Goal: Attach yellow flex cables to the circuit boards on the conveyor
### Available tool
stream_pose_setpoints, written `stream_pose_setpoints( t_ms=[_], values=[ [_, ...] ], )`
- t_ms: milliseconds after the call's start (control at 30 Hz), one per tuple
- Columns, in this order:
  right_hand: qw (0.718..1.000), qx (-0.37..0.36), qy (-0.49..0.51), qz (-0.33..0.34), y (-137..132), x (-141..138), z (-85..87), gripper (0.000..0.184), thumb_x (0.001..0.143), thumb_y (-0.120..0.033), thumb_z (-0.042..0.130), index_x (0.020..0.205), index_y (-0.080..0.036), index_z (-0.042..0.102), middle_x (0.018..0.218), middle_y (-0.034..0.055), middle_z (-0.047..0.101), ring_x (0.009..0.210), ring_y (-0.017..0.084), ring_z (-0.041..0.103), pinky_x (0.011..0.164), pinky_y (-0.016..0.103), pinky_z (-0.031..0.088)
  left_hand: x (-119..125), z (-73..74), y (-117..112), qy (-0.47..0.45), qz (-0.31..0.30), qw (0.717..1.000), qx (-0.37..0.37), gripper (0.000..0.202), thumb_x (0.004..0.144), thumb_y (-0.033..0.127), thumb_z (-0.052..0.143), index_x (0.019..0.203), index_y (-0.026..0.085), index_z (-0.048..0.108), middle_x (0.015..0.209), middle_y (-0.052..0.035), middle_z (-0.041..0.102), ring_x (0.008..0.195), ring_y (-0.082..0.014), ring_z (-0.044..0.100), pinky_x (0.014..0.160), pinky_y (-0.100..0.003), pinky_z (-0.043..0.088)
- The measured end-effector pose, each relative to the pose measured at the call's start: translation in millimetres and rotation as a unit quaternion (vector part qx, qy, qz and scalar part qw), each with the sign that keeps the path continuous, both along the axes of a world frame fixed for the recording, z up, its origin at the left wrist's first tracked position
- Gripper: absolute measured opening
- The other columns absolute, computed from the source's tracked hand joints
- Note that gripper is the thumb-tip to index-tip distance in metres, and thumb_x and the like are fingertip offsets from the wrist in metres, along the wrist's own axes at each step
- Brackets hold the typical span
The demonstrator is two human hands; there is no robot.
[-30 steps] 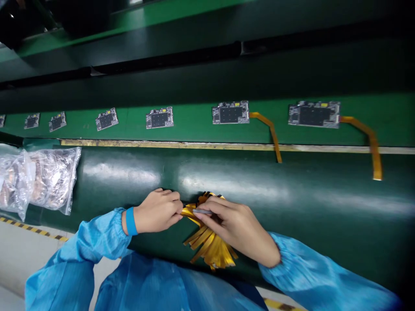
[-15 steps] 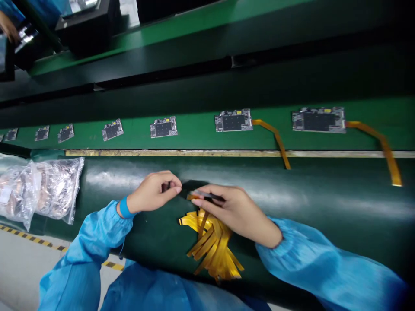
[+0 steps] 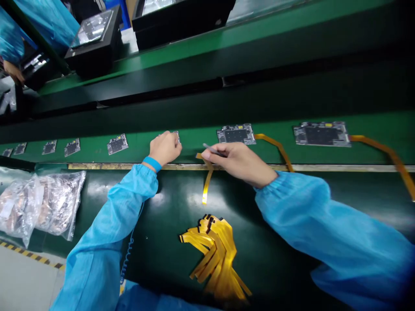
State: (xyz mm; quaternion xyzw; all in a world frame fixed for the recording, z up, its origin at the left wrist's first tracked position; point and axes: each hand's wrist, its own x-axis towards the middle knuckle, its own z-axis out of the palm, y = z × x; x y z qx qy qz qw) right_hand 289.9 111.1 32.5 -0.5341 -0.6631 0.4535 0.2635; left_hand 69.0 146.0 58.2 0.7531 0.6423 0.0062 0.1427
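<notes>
My left hand rests on a small circuit board on the green conveyor belt, its fingers curled over the board's edge. My right hand is closed on grey tweezers, and a single yellow flex strip hangs down from it over the belt's front edge. A loose pile of yellow flex strips lies on the dark green bench surface in front of me. Both my arms wear blue sleeves.
Several more circuit boards lie in a row on the belt; two at the right have yellow strips attached. Clear bags of parts sit at the left. Black trays stand at the back, with another person's hand far left.
Both hands have left the strip pile and reached forward to the belt. My right hand carried one strip up with the tweezers; my left hand came down on a board.
</notes>
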Motion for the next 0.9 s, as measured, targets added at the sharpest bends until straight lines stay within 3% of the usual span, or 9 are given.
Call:
stream_pose_setpoints(
  t_ms=[300, 667, 900],
  values=[
    [0.998, 0.052, -0.037, -0.010, 42, 0, -16.7, 0.045, 0.086, -0.066, 0.074, 0.078, -0.021, 0.077, 0.067, 0.0010, 0.068, 0.070, 0.021, 0.062, 0.062, 0.031, 0.047, 25, -3.6, 18, 0.057, 0.012, 0.998, -0.028, 0.032, 0.095, 0.034, 0.059, 0.115, 0.018, 0.078, 0.117, -0.0152, 0.076, 0.110, -0.0333, 0.073, 0.091, -0.040, 0.055],
    [1.000, 0.017, 0.003, -0.023, 60, 4, -32.8, 0.040, 0.079, -0.060, 0.079, 0.077, -0.020, 0.077, 0.074, 0.0035, 0.075, 0.071, 0.021, 0.066, 0.063, 0.031, 0.050, 40, -8.3, 22, 0.060, 0.005, 0.998, -0.025, 0.033, 0.095, 0.037, 0.059, 0.112, 0.016, 0.079, 0.116, -0.0161, 0.078, 0.110, -0.0349, 0.074, 0.089, -0.041, 0.056],
    [0.999, 0.018, -0.008, -0.032, 61, 3, -30.9, 0.021, 0.081, -0.041, 0.079, 0.079, -0.021, 0.080, 0.079, 0.0033, 0.079, 0.076, 0.022, 0.070, 0.068, 0.032, 0.053, 22, -3.4, 18, 0.060, -0.018, 0.998, -0.027, 0.023, 0.095, 0.028, 0.058, 0.105, 0.018, 0.076, 0.114, -0.0132, 0.076, 0.108, -0.0320, 0.072, 0.089, -0.039, 0.054]
  ],
)
